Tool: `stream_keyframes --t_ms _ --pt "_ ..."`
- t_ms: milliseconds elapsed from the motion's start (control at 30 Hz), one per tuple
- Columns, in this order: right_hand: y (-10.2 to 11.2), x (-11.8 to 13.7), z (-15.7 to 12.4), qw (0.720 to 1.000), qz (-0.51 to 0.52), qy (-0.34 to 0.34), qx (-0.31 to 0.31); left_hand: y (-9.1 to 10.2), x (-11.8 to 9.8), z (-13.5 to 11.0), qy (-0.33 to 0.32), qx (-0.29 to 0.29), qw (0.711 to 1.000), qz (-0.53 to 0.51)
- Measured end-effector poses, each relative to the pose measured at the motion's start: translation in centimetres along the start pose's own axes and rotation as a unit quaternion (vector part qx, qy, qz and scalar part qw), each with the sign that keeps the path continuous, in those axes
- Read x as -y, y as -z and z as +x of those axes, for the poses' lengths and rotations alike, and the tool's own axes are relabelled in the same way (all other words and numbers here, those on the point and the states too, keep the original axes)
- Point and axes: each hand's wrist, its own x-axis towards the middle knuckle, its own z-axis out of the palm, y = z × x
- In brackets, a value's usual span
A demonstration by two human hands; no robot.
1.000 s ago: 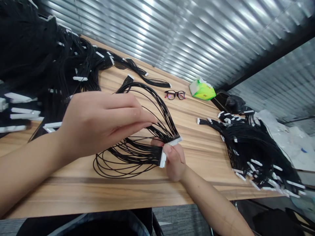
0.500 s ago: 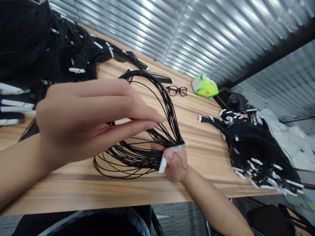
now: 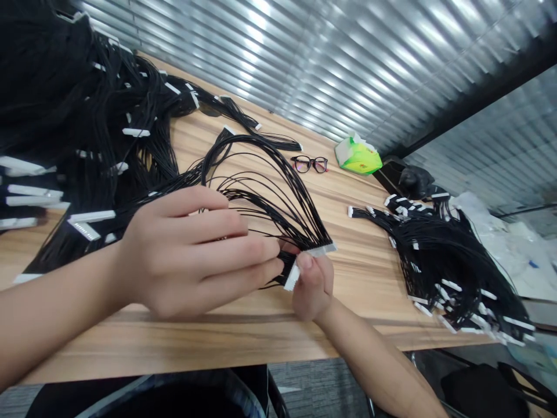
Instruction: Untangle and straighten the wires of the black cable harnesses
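A black wire harness [image 3: 300,197] arcs over the table, its many thin wires ending in two white connectors. My right hand [image 3: 312,284] is closed on the connector end, thumb pressed where the upper white connector [image 3: 325,249] and the lower white connector [image 3: 291,278] meet at an angle. From the left, my left hand [image 3: 204,255] reaches over the wires with its fingers bent and close together, the fingertips at the wires just beside the connectors. Its thumb and whatever is pinched beneath the fingers are hidden.
A big pile of black harnesses [image 3: 87,98] covers the table's left side. Another pile of harnesses [image 3: 456,261] lies at the right. Eyeglasses [image 3: 310,164] and a green tissue pack [image 3: 359,155] sit toward the back, before a corrugated metal wall [image 3: 304,64].
My left hand has moved down and toward the connectors, turning from a raised pinch to bent fingers over the wires. My right hand keeps its hold on the connector end.
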Motion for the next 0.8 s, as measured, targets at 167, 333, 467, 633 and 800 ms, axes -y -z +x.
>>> stream_keyframes --t_ms 167,333,467,633,800 --pt "-0.2 0.4 0.4 0.996 0.050 0.056 -0.041 -0.3 0.6 0.5 0.012 0.020 1.000 -0.015" --pt "-0.2 0.6 0.7 0.995 -0.017 0.079 -0.051 -0.4 0.3 1.1 0.056 0.088 0.994 -0.035" --pt "-0.1 0.3 0.7 0.993 -0.049 0.089 -0.059 -0.5 0.0 1.2 0.079 0.105 0.991 -0.017" --pt "0.0 0.1 0.9 0.989 -0.079 0.113 -0.060 -0.6 -0.2 1.3 0.092 0.093 0.991 -0.011" --pt "0.0 0.7 1.1 0.984 -0.090 0.142 -0.054 -1.2 0.1 1.4 0.069 0.123 0.990 0.012"
